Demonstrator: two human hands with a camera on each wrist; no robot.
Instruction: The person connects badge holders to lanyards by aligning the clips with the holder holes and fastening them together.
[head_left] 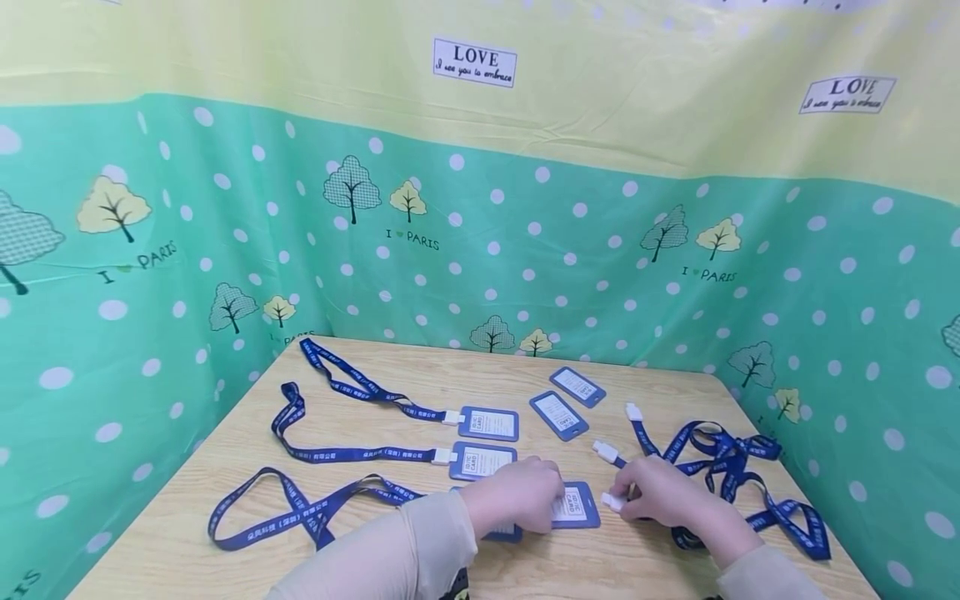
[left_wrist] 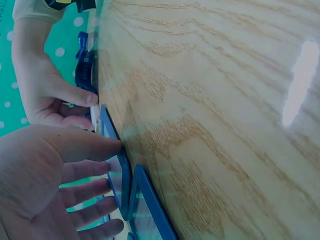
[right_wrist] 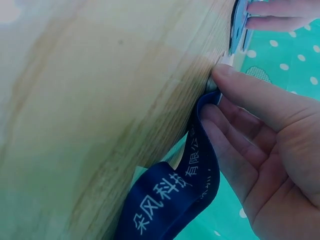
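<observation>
My left hand [head_left: 527, 492] holds a blue badge holder [head_left: 576, 506] by its left end on the table, thumb against the near edge in the left wrist view and fingers [left_wrist: 95, 192] over it. To its right, my right hand [head_left: 658, 492] pinches the white plastic clip [head_left: 613, 502] of a dark blue lanyard [right_wrist: 200, 165] with white lettering. The clip points at the holder's right end, apart from it in the head view. Part of another badge holder [head_left: 504, 532], by a lanyard on the left, is hidden under my left hand and sleeve.
At left, badge holders [head_left: 489, 423] lie joined to lanyards [head_left: 360, 454]. Two loose badge holders [head_left: 558, 415] lie toward the back. More lanyards [head_left: 723, 458] with white clips [head_left: 606, 452] are tangled at right. A green and yellow patterned curtain [head_left: 450, 275] surrounds the wooden table [head_left: 420, 358].
</observation>
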